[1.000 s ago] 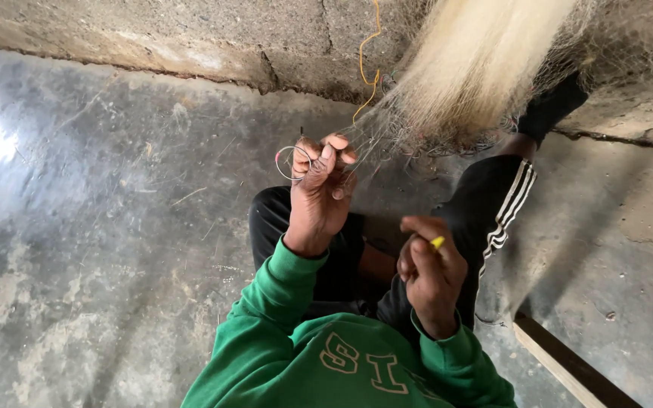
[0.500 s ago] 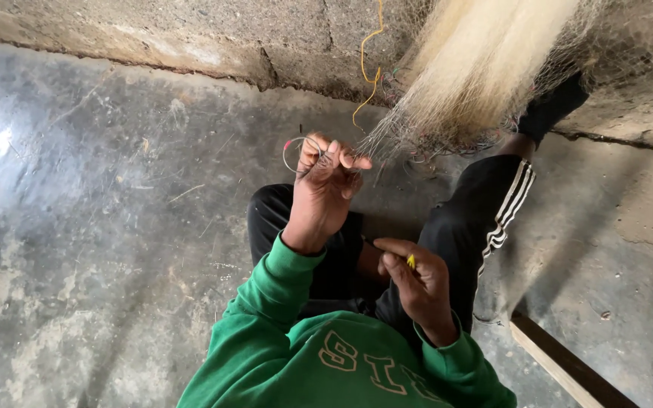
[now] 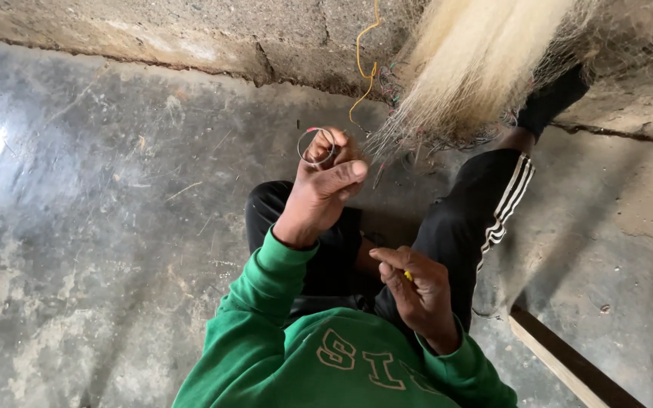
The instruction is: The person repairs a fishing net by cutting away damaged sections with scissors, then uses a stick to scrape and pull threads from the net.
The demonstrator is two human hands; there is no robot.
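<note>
My left hand (image 3: 325,187) is raised in front of me and pinches a thin loop of wire or thread (image 3: 316,145), with fine pale strands running from it toward the bundle of pale fibres (image 3: 471,64) that hangs down at the upper right. My right hand (image 3: 417,291) is lower, near my lap, with its fingers closed on a small yellow object (image 3: 408,276), mostly hidden by the fingers. Both sleeves are green (image 3: 266,302). A yellow cord (image 3: 364,64) dangles next to the fibres.
I sit on a grey concrete floor (image 3: 100,227) with my legs in black trousers with white stripes (image 3: 485,204) stretched toward a rough block wall (image 3: 213,30). A wooden strip (image 3: 561,363) lies at the lower right. Small coloured scraps lie under the fibres.
My right hand has dropped from beside the fibres to my lap, still holding the yellow object. My left hand stayed raised with the loop.
</note>
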